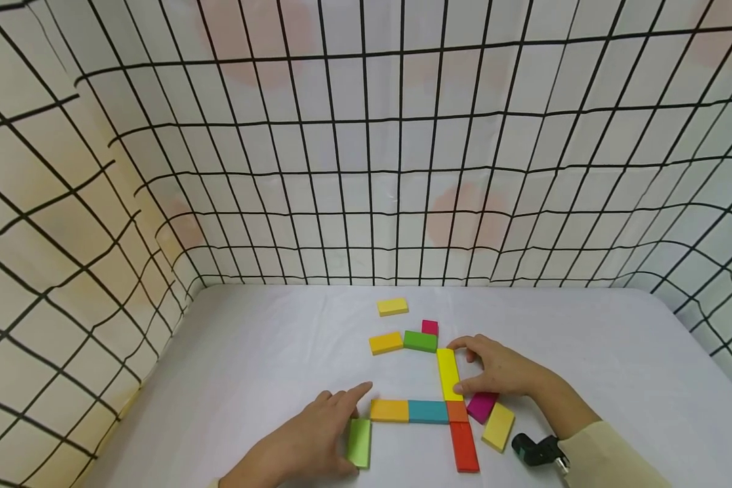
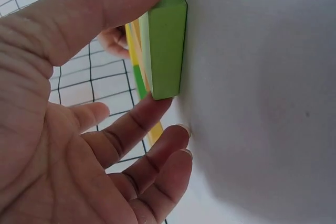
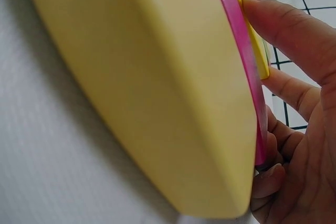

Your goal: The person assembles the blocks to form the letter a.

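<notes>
My left hand (image 1: 311,437) holds a light green block (image 1: 359,444) by its ends; in the left wrist view the thumb and a finger touch opposite ends of this green block (image 2: 167,51). My right hand (image 1: 503,369) pinches a long yellow block (image 1: 449,374) between thumb and index finger, one at each end. The yellow block's near end meets a small orange-red block (image 1: 457,411). A red block (image 1: 464,447) extends from that towards me, while a teal block (image 1: 428,412) and an orange block (image 1: 389,411) run left in a row.
A magenta block (image 1: 481,408) and a pale yellow block (image 1: 498,428) lie beside my right wrist. Farther back are a green block (image 1: 420,341), a yellow-orange block (image 1: 386,343), a small crimson block (image 1: 430,327) and another pale yellow block (image 1: 393,307). Black-gridded walls (image 1: 366,146) enclose the white table.
</notes>
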### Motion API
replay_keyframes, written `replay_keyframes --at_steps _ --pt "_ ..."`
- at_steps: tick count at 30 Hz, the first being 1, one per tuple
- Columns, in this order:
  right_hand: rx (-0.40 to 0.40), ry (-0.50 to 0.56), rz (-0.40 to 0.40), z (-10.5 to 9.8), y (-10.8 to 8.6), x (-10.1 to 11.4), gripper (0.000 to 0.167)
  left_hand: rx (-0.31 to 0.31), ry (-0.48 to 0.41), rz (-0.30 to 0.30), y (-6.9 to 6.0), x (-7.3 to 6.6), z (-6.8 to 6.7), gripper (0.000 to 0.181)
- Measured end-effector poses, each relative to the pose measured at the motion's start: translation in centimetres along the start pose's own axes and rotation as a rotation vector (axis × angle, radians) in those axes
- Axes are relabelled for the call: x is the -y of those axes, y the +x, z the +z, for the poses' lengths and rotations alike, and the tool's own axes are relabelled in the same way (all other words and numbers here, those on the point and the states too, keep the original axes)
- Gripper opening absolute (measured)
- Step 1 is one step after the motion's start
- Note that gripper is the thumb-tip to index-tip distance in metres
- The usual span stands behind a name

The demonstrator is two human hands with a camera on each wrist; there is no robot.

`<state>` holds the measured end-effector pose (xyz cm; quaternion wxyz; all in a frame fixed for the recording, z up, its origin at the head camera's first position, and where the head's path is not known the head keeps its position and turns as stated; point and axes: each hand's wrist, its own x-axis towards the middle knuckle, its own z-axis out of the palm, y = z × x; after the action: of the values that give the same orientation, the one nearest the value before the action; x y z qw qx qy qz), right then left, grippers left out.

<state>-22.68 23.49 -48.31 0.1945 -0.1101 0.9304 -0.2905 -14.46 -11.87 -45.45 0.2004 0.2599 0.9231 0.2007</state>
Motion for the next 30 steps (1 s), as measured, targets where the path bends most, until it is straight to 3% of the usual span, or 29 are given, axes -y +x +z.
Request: replay_keyframes --at_steps 5,15,30 --pt "-0.001 -0.005 -0.002 -0.01 0.04 -0.05 0.082 -0.010 0.019 0.013 0.15 -0.20 0.02 0.108" --pt "-0.002 -0.003 -0.013 -0.12 0.15 -0.05 0.081 0.046 0.030 -0.013 0.44 -0.34 -0.41 0.106" --pt "0.001 0.007 -0.002 -0.07 0.06 -0.09 0.082 0.041 0.039 -0.007 0.45 -0.35 -0.48 0.104"
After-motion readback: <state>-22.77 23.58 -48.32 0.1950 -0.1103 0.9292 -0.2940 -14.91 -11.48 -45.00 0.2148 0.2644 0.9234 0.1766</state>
